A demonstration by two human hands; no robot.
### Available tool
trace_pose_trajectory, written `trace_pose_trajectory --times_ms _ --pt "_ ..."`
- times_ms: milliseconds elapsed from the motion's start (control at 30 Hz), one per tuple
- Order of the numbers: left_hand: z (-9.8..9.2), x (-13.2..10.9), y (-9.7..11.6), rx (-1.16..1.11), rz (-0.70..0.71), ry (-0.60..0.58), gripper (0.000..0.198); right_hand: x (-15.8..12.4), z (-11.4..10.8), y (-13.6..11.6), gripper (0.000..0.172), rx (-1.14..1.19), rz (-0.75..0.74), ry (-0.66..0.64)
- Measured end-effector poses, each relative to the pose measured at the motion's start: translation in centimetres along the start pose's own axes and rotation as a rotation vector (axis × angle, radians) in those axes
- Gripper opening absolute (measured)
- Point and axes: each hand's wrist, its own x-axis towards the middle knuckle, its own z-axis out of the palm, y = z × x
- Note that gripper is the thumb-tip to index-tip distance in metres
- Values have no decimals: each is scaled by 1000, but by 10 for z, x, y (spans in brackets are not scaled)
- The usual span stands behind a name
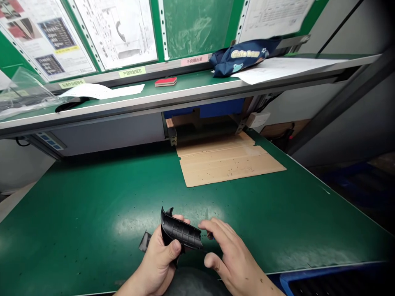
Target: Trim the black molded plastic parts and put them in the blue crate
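At the upper left of the frame, a clear plastic bag (26, 96) lies on the shelf (197, 82), with curled white paper (89, 90) just to its right. Below the shelf, the green tabletop (92, 205) stretches across the picture. At the lower centre, a small dark piece (144, 241) shows just left of your left hand (162, 257); you cannot tell here whether it joins the part. The fingers of that hand are closed around the black ribbed part (183, 232), thumb on its near side, and hold it tilted above the tabletop, its hooked end toward the upper left. A red pad (166, 82) sits on the shelf at upper centre. Right of centre, flat cardboard (231, 164) lies on the tabletop. Your right hand (233, 250) is just beside the part's right end, thumb and forefinger spread; whether its curled fingers grip anything cannot be told. A navy pouch (243, 57) rests at the upper right, and a blue crate (286, 281) shows at the lower right.
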Motion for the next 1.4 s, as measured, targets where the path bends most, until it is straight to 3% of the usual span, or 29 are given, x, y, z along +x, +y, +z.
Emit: trace_pose_trajectory --times_ms 333,600,767,867,933,1100,1400 --pt "-4 -11 4 208 122 -95 50 1 4 -11 67 -382 -141 52" --pt "-6 -16 13 334 147 -127 47 5 3 -12 43 -485 -236 14" --pt "-5 -17 17 402 150 -113 44 7 3 -12 44 -410 -213 -38" --pt "-6 -16 14 381 148 -110 44 7 1 -11 53 -161 -164 -224" --pt "-6 -16 10 319 151 -101 45 6 1 -11 57 30 -116 -267" --pt "-4 -18 3 163 137 -111 44 1 9 -15 59 189 -21 -28" --pt "-9 -18 2 178 147 -133 43 -5 22 -14 60 107 -29 22"
